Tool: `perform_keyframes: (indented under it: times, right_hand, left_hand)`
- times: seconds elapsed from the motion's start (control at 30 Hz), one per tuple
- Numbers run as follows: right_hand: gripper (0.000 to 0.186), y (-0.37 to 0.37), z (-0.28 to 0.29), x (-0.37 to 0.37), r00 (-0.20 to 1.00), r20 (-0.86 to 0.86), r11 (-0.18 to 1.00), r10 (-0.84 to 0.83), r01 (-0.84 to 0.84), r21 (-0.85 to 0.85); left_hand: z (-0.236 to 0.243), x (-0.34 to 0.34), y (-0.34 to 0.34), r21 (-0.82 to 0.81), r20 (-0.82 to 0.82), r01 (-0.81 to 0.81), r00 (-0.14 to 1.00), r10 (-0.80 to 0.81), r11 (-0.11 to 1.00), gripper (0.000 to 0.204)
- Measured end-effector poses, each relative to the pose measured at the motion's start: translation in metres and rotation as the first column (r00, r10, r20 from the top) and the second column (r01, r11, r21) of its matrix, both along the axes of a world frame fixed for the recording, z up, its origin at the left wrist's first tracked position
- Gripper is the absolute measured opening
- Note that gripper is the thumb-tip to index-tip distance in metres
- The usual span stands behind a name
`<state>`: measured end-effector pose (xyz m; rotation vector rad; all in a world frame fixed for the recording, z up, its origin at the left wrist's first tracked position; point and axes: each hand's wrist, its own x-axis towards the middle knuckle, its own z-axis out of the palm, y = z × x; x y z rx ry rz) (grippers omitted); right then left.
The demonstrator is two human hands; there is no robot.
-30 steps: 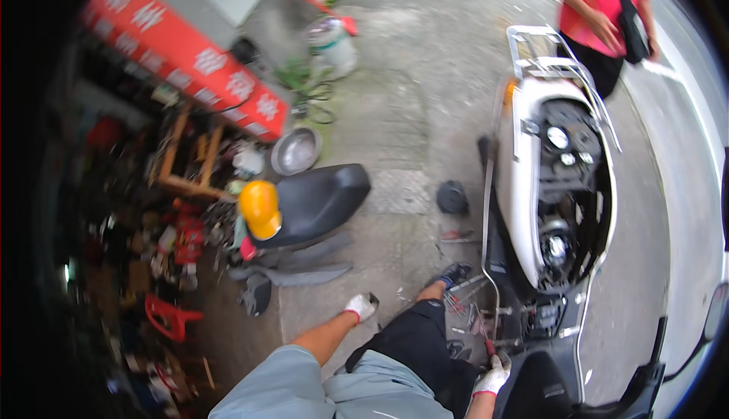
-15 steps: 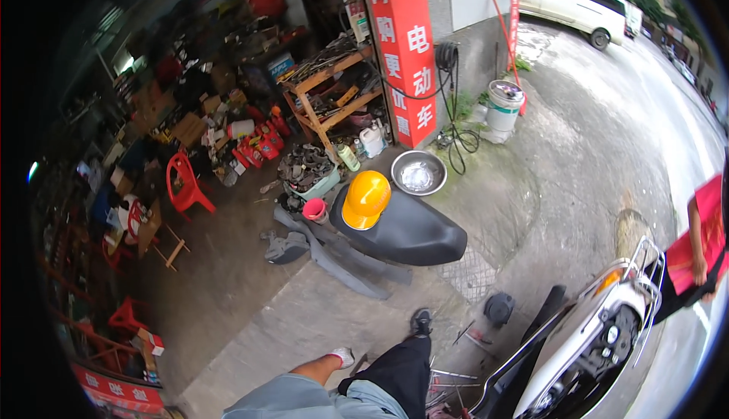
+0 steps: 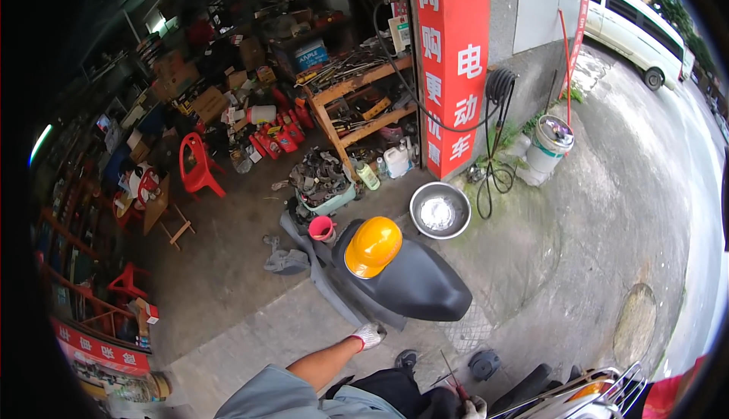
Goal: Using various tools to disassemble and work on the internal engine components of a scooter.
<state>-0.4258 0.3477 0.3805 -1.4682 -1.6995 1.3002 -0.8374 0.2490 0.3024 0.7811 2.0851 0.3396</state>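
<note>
My left hand [image 3: 369,335], in a white glove with a red cuff, is stretched forward with its fingers curled. It appears just in front of the end of a long grey plastic panel [image 3: 331,288]; whether it touches it I cannot tell. Anything inside those fingers is hidden. At the bottom edge my gloved right hand [image 3: 475,408] is closed around a screwdriver [image 3: 460,391] with a red handle and thin shaft pointing up. Ahead lies a black scooter seat [image 3: 425,286] with a yellow hard hat [image 3: 374,244] on it.
Beyond the seat are a metal basin [image 3: 456,225], a pink cup [image 3: 322,228] and a tub of parts [image 3: 334,203]. A wooden tool rack [image 3: 364,92] stands behind. At lower right are a white scooter [image 3: 577,404] and a round black part [image 3: 484,366].
The view has shifted, so the seat and hard hat sit lower and the scooter is mostly out of frame. My left hand has moved forward; my right hand with the screwdriver has come into view.
</note>
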Motion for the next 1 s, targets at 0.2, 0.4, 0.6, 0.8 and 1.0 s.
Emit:
perform_keyframes:
  times: [0.2,0.4,0.6,0.8,1.0]
  right_hand:
    - [0.019,0.159,0.014,-0.045,0.876,-0.228,0.857,-0.424,0.307,-0.415]
    - [0.017,0.379,0.027,-0.109,0.902,-0.231,0.874,-0.364,0.245,-0.42]
    - [0.02,0.597,0.049,-0.187,0.971,-0.23,0.956,-0.066,-0.004,-0.293]
    - [0.038,0.717,0.087,-0.277,0.976,-0.201,0.962,0.078,-0.127,-0.24]
    - [0.018,0.765,0.167,-0.422,0.854,-0.274,0.897,0.442,-0.428,0.111]
  left_hand:
    - [-0.001,-0.016,0.05,-0.109,0.007,-0.023,1.0,0.024,0.994,0.043]
    - [-0.043,-0.009,0.118,-0.138,-0.007,-0.239,0.971,0.24,0.961,0.04]
    - [-0.028,-0.004,0.244,-0.227,0.133,-0.492,0.839,0.528,0.84,0.031]
    - [0.019,0.014,0.33,-0.126,0.164,-0.788,0.582,0.796,0.602,0.027]
    - [0.033,0.044,0.336,-0.158,0.232,-0.932,0.287,0.929,0.328,0.028]
